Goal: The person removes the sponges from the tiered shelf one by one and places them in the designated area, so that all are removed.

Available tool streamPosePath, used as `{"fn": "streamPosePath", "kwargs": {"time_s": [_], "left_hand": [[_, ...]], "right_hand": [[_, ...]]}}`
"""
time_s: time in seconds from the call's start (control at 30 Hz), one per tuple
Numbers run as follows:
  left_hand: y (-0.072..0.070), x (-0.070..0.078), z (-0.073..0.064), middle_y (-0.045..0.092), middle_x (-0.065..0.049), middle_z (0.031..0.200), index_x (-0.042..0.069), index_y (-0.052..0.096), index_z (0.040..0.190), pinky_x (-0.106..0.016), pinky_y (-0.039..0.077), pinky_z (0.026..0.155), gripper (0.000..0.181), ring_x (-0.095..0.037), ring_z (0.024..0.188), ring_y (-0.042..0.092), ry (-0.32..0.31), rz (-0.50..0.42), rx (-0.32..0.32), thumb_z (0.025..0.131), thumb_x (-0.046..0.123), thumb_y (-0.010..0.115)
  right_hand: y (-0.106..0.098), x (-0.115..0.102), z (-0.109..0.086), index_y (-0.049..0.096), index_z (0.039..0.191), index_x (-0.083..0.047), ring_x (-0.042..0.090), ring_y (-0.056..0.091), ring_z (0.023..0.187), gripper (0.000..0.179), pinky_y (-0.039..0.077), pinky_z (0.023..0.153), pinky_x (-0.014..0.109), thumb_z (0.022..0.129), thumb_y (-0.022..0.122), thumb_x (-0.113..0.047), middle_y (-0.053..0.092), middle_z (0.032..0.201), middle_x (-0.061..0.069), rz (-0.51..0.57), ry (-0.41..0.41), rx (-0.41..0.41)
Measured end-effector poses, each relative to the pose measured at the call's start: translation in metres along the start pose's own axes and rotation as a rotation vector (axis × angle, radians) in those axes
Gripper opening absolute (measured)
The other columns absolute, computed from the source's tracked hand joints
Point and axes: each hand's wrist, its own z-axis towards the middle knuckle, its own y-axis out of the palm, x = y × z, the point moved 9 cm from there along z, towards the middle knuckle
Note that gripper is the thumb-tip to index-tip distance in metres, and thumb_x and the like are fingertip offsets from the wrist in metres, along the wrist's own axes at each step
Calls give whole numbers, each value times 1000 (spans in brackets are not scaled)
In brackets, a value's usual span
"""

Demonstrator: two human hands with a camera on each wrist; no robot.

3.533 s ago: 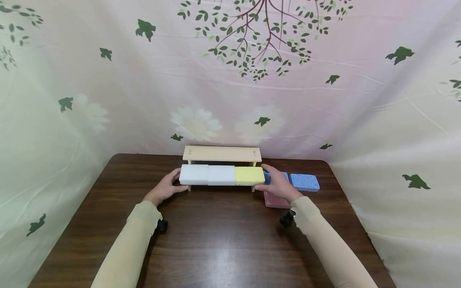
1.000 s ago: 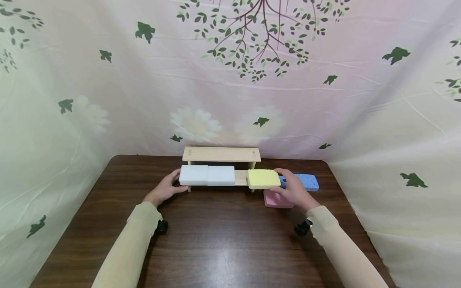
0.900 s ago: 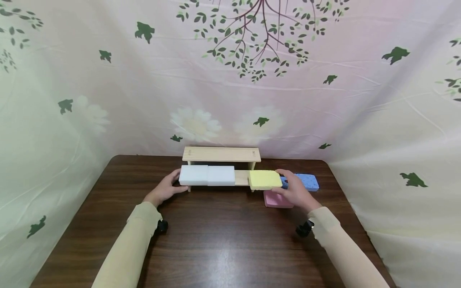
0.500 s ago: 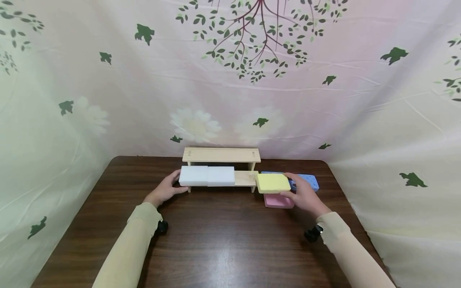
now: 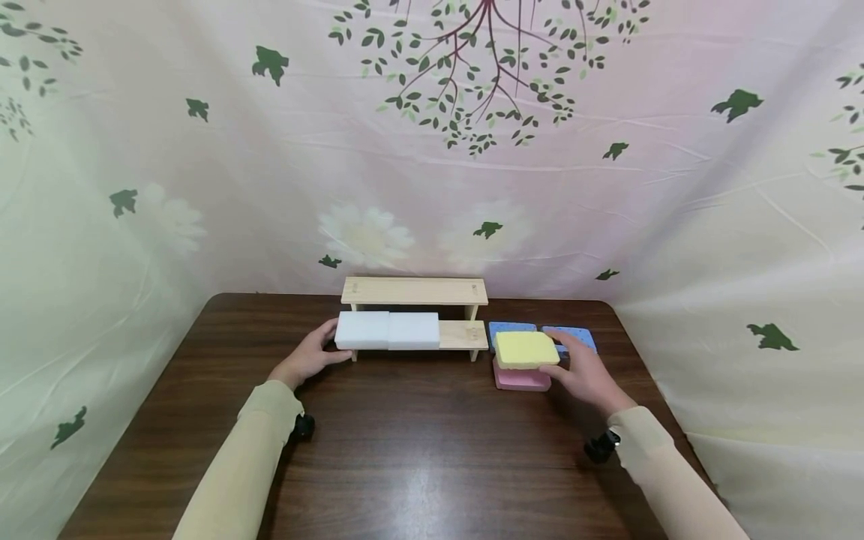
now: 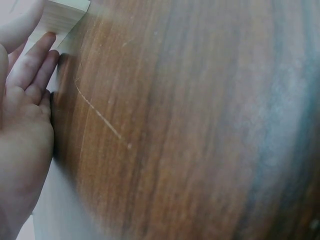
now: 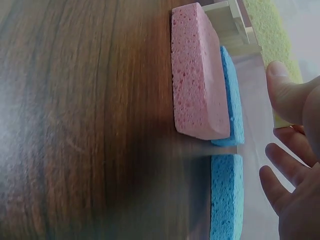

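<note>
My right hand (image 5: pixel 582 373) pinches a yellow sponge (image 5: pixel 526 350) by its right end, thumb in front and fingers behind. In the head view this sponge overlaps a pink sponge (image 5: pixel 523 380) and a blue sponge (image 5: pixel 511 328); in the right wrist view it is raised above both. A second blue sponge (image 7: pixel 226 195) lies near the right fingers. My left hand (image 5: pixel 310 355) grips the left end of a two-tier wooden shelf (image 5: pixel 466 335), its fingertips against the wood in the left wrist view. Two white sponges (image 5: pixel 362 331) (image 5: pixel 414 331) sit side by side on the lower tier.
The shelf's raised back tier (image 5: pixel 415 290) stands near the far edge of the dark wooden table (image 5: pixel 405 442). Behind the table hangs a printed cloth (image 5: pixel 418 172), and more cloth closes off both sides. Black wrist cameras (image 5: pixel 601 448) hang below the sleeves.
The right hand has carried the yellow sponge off the lower tier to the right, over the pink and blue sponges, baring the tier's right end. The left hand stays in place.
</note>
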Motion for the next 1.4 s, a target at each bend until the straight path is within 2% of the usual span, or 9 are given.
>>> {"fn": "streamPosePath", "kwargs": {"time_s": [0.17,0.43,0.8,1.07,1.3,1.4], "left_hand": [[-1,-1,-2,40,-22,164,8,27,166,-65,22,123,88,-42,153,33,4,1,1,96,13,79],[2,31,-18,39,-26,164,3,29,164,-66,21,123,83,-45,153,31,2,-31,-12,96,6,76],[2,28,-16,38,-24,165,4,29,164,-65,21,123,82,-44,154,31,1,-37,-16,97,7,76],[1,27,-16,38,-25,165,4,28,165,-64,22,123,84,-44,154,31,3,-40,-17,96,6,76],[-1,3,-3,36,-24,166,6,26,166,-64,21,124,86,-43,155,29,2,-14,1,96,8,77],[-2,-2,-1,36,-22,166,8,26,166,-64,21,124,87,-42,155,29,6,-9,5,96,11,78]], "right_hand": [[-1,4,-3,45,154,1,47,47,141,75,41,111,67,93,83,-19,51,154,25,-18,-13,14],[-2,16,-9,48,151,0,48,47,139,70,38,112,69,93,82,-18,52,152,27,-21,21,18],[-7,31,-21,44,153,2,51,43,142,70,36,112,71,96,80,-16,48,154,29,-40,64,14],[-15,44,-32,44,152,7,54,43,141,72,37,110,71,94,81,-11,48,153,33,-50,56,40],[-22,56,-39,42,153,6,55,41,142,73,36,111,72,94,80,-13,45,155,34,-42,106,45],[-24,60,-41,41,154,6,56,40,143,73,35,111,73,95,80,-12,44,156,34,-36,117,43]]}}
